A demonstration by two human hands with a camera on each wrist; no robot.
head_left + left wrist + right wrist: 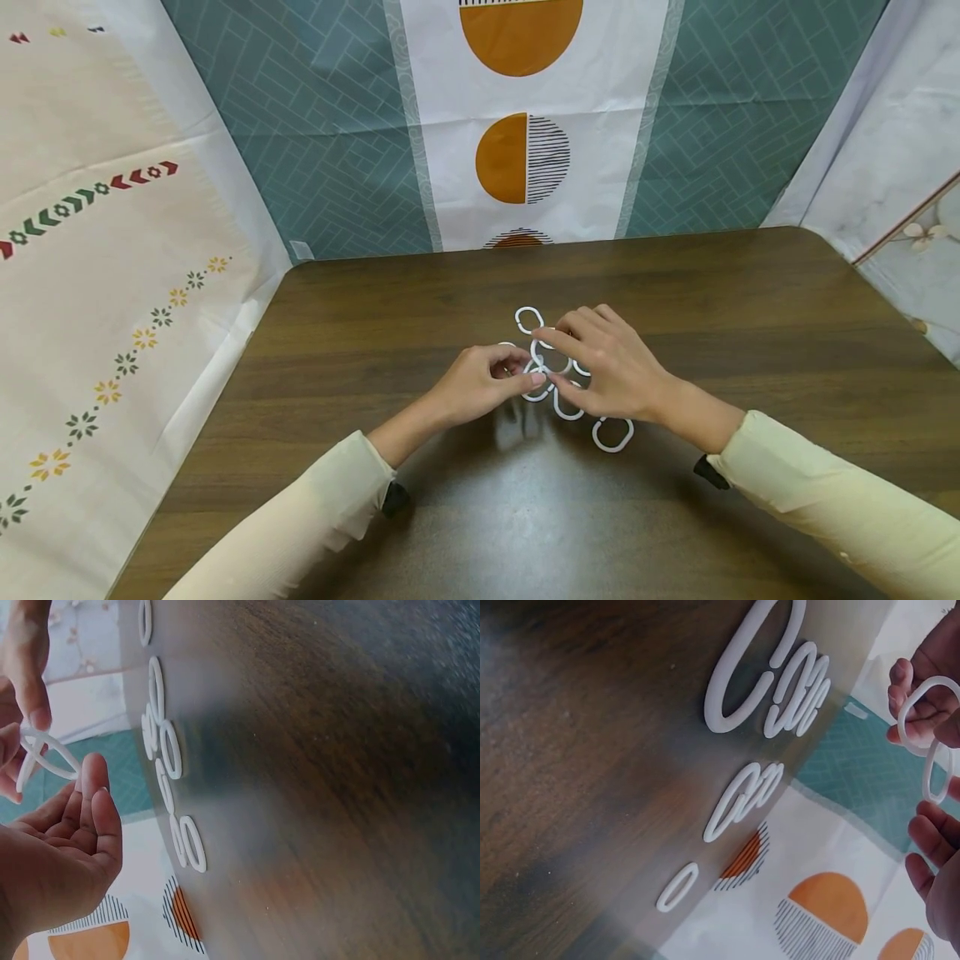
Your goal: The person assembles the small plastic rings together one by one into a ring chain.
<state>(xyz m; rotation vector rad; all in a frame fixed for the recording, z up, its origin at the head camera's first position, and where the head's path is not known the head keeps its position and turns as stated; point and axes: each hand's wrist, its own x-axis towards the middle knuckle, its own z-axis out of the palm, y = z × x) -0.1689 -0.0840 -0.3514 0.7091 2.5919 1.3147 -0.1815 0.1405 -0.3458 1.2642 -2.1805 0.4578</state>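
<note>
Above the table, both hands meet over white, oval C-shaped links. My left hand (483, 383) pinches one white link (904, 724) between thumb and fingers. With thumb and index finger, my right hand (615, 367) holds a second white link (928, 784), which crosses the first one in the right wrist view. Fingers partly cover both held links. Loose links lie below and around the hands; a far link (517, 319) is beyond the fingertips and a near link (611, 450) lies below the right hand. A small gap shows in the side of the large link (718, 690).
The links lie on a brown wood-grain table (480, 517). A teal and white patterned cloth (345, 167) hangs behind its far edge. Light patterned cloths hang at the left (97, 333) and right (892, 150).
</note>
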